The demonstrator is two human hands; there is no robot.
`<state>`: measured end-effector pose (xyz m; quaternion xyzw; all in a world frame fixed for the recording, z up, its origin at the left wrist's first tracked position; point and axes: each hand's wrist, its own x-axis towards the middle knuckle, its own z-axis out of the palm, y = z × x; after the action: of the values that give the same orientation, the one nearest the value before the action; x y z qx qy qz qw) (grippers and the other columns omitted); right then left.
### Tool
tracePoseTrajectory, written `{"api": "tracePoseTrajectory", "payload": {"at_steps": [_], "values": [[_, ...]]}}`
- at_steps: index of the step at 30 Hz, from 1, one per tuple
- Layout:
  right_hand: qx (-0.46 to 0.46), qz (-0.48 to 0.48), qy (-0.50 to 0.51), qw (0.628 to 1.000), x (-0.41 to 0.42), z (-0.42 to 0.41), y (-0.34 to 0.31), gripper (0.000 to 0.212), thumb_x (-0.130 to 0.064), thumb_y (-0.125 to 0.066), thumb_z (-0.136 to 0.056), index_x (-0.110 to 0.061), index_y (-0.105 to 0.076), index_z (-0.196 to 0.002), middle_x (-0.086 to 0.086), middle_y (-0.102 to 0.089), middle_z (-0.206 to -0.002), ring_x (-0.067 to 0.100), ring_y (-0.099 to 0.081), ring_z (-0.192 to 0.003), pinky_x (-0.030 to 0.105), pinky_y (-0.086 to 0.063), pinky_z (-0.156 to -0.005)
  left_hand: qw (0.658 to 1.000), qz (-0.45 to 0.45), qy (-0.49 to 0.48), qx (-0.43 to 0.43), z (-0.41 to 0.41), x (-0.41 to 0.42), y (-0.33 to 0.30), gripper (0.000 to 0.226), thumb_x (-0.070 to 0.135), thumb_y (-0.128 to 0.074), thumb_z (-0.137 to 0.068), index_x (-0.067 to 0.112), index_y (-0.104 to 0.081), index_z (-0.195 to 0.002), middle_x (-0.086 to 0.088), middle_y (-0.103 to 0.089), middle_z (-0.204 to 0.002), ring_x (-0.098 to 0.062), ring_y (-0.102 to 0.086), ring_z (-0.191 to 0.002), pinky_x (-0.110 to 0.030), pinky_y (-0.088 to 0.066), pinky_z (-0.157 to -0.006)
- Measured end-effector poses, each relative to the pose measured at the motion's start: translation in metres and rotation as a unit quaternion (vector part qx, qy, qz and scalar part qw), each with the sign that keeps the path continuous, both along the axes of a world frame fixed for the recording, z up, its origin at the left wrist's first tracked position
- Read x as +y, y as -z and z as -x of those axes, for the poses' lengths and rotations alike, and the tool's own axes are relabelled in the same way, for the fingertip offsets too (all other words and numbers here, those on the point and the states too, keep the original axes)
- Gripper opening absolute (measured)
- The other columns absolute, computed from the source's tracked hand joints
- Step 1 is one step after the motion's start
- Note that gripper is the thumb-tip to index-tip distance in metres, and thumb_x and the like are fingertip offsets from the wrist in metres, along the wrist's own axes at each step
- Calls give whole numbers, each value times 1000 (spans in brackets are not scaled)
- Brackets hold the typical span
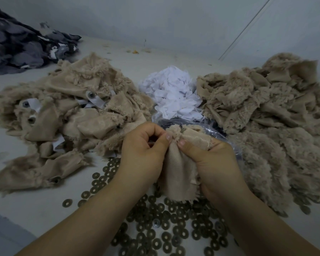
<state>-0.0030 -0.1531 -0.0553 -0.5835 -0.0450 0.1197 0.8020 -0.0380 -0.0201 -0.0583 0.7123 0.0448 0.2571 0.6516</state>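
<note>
A beige piece of plush fabric [181, 163] hangs between my two hands at the middle of the view, its smooth backing facing me and its fluffy edge on top. My left hand [144, 150] pinches its top edge with thumb and curled fingers. My right hand [211, 159] grips the same piece from the right, thumb pressed on the backing. Whatever sits at the pinched spot is hidden by my fingers.
Dark ring-shaped washers [166, 224] lie scattered in front. A heap of beige plush pieces with white tabs [68, 111] lies left, another beige heap [266, 115] right. White paper scraps [172, 93] and a clear plastic bag [216, 133] sit behind. Dark grey cloth [17, 47] is piled far left.
</note>
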Motion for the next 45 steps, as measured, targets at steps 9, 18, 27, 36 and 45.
{"api": "tracePoseTrajectory", "payload": {"at_steps": [9,18,27,36,45], "values": [[-29,24,10,999,0,2,-1,14,-2,-74,-82,-1,-77,-95,15,-77,-91,30,-76,-86,39,-63,-78,997,-58,-40,-19,0,0,4,15,26,-63,-84,22,-61,-70,11,-53,-58,-8,-49,-54,-29,-40,-54],[-162,162,69,971,1,3,-2,4,-5,-79,-80,-8,-77,-81,6,-77,-76,27,-75,-74,51,-62,-73,994,-79,-59,-51,0,-2,5,16,18,-62,-89,14,-63,-74,0,-60,-68,-12,-55,-62,-27,-47,-56],[-13,27,2,1000,3,-1,3,13,-9,-69,-87,-1,-74,-96,21,-74,-99,33,-71,-93,50,-56,-87,997,60,-40,1,-10,-5,10,26,19,-64,-93,22,-68,-68,4,-58,-55,-7,-50,-48,-22,-42,-44],[-74,70,1,995,1,-8,10,27,3,-61,-92,-19,-76,-92,9,-77,-96,33,-72,-95,49,-58,-88,982,190,7,11,-17,-2,14,23,16,-62,-94,14,-72,-73,-12,-59,-66,-24,-53,-64,-38,-51,-64],[-104,82,37,991,2,-8,10,24,1,-71,-86,-21,-76,-94,0,-78,-92,17,-75,-88,36,-61,-79,974,206,89,22,-14,-3,19,14,29,-76,-78,16,-72,-74,-7,-60,-61,-25,-49,-55,-31,-43,-51]]}}
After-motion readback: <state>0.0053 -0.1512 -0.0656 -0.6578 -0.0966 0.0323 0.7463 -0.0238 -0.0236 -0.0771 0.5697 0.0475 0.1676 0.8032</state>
